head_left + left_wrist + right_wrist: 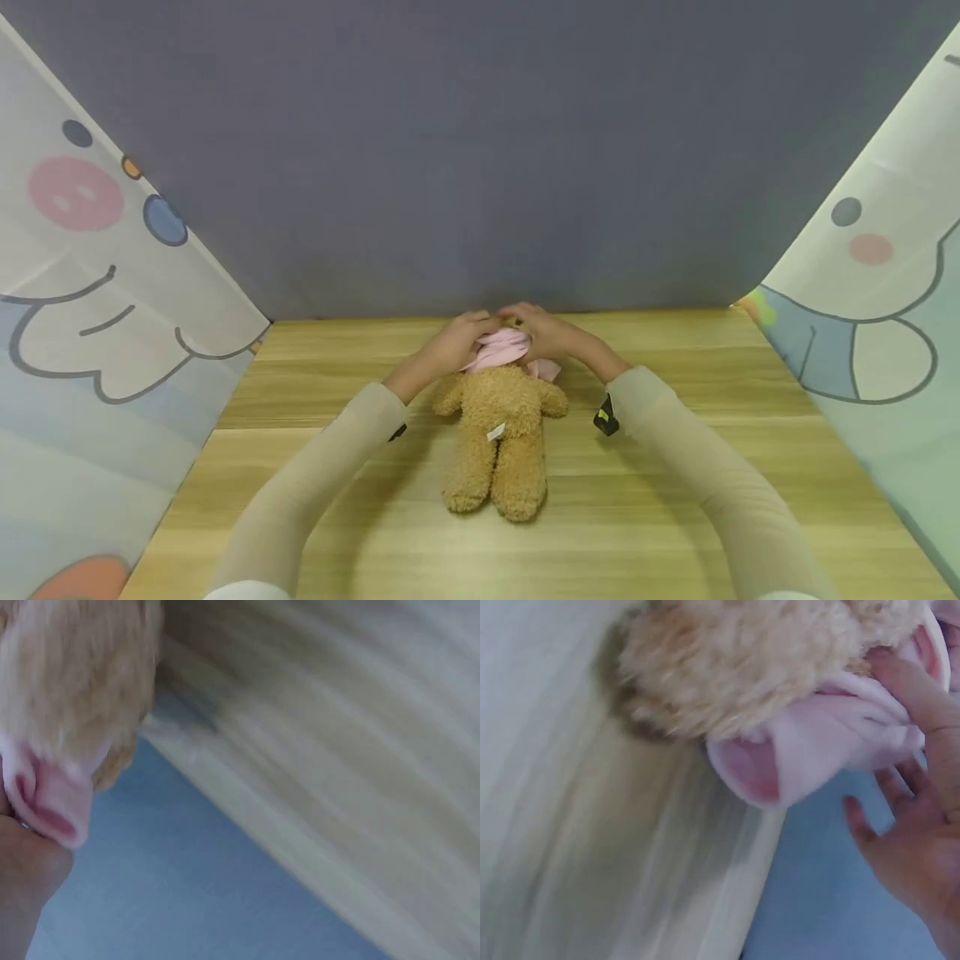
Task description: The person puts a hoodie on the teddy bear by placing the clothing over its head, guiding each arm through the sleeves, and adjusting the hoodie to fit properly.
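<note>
A light brown plush teddy bear (504,408) lies on the wooden table, legs toward me, a white tag (496,432) at its lower back. Pink cloth (502,347) wraps its head and neck, with a loose end out to the right. My left hand (457,343) holds the cloth from the left; in the left wrist view its thumb presses a folded pink edge (56,799). From the other side, my right hand (553,333) has its thumb over the cloth and its other fingers spread below, as the right wrist view shows. The bear's head is mostly hidden by cloth and hands.
The wooden table (645,533) ends at a dark grey panel (495,167) just beyond the hands. Cartoon-printed sheets (67,333) hang along both sides. A small black and yellow device (606,416) sits at the right wrist.
</note>
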`<state>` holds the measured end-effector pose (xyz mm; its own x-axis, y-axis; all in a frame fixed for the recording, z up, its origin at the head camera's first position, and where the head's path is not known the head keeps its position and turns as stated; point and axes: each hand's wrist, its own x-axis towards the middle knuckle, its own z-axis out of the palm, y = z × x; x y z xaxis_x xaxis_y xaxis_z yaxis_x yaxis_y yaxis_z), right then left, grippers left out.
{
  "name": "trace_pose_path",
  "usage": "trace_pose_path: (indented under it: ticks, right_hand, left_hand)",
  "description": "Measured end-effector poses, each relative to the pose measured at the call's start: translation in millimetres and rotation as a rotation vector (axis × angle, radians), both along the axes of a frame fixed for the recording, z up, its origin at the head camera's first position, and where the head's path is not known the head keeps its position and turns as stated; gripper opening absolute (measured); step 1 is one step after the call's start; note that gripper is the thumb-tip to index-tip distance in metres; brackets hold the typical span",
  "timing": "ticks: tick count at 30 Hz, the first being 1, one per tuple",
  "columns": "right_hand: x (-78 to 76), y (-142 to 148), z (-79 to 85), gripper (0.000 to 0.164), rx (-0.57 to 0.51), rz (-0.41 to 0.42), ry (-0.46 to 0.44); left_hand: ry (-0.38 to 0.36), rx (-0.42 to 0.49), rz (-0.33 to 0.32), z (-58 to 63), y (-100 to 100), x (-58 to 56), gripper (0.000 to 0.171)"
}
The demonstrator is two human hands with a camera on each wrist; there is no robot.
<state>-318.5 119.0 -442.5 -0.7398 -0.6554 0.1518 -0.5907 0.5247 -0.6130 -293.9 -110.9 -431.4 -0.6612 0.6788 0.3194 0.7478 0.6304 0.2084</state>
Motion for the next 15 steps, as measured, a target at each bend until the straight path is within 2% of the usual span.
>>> trace_pose_path:
  ticks: [1, 3, 5, 9, 12, 15]
  right_hand:
    - [1.1, 0.4, 0.0, 0.069, 0.007, 0.024, -0.003]
    - [4.1, -0.6, -0.3, 0.05, 0.018, 0.046, 0.018]
    - [7.9, -2.6, 0.5, 0.04, 0.009, 0.037, 0.048]
    - [14.5, -6.6, 2.6, 0.046, -0.019, 0.031, 0.069]
    - [17.3, -6.8, 1.7, 0.049, -0.005, 0.033, 0.086]
    - [18.6, -7.1, -2.2, 0.038, 0.038, 0.018, 0.179]
  left_hand:
    - [0.012, -0.002, -0.022, -2.5, -1.0, 2.2, 0.024]
    - [0.045, 0.005, -0.047, -7.1, -2.7, 5.7, 0.025]
    - [0.087, 0.026, -0.053, -10.2, -4.1, 7.6, 0.027]
    - [0.146, 0.035, -0.054, -10.0, -6.2, 9.9, 0.028]
    - [0.11, -0.001, -0.011, -6.0, -5.3, 13.7, 0.024]
    - [0.02, -0.048, 0.065, 0.6, -0.3, 18.3, 0.021]
